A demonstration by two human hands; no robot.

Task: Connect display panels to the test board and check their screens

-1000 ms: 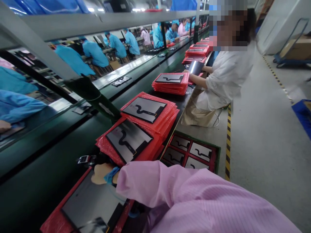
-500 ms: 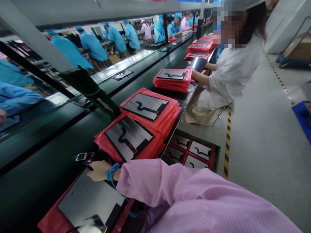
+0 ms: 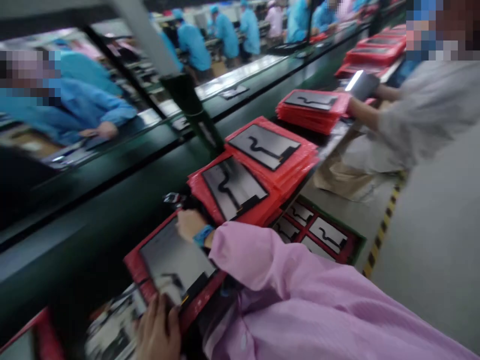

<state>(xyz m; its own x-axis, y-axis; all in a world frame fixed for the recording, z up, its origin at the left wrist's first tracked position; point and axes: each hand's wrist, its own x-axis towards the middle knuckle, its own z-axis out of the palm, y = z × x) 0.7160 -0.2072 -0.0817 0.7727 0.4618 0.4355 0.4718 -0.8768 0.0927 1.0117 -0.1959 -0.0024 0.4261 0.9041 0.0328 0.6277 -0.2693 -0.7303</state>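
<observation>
Risking, prob., a creased flex strip [image 3: 176,286] or scratched panel [image 3: 176,252] (atop red bubble wrap [image 3: 133,261]) if dragged by L hand [image 3: 159,330], fingers straight, thumb apart, w/ R hand [image 3: 192,225] curled at far edge, can't tell if gripping. Working at dk green bench [image 3: 123,197] nr red-wrapped stack [image 3: 262,212], opp. blue-smocked co-worker [image 3: 82,110], w/ striped floor tape [image 3: 382,232] off to R.

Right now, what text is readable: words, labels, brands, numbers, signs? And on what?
No readable text anywhere.
Black flex cable on a stacked display panel: any print is too small and blurred.
Red bubble-wrap bag under the display panel at the right hand: any marks are too blurred.
Pale patch on the green-wrapped post: can't tell if it's printed.
Yellow-and-black floor tape: stripes, no wording seen.
</observation>
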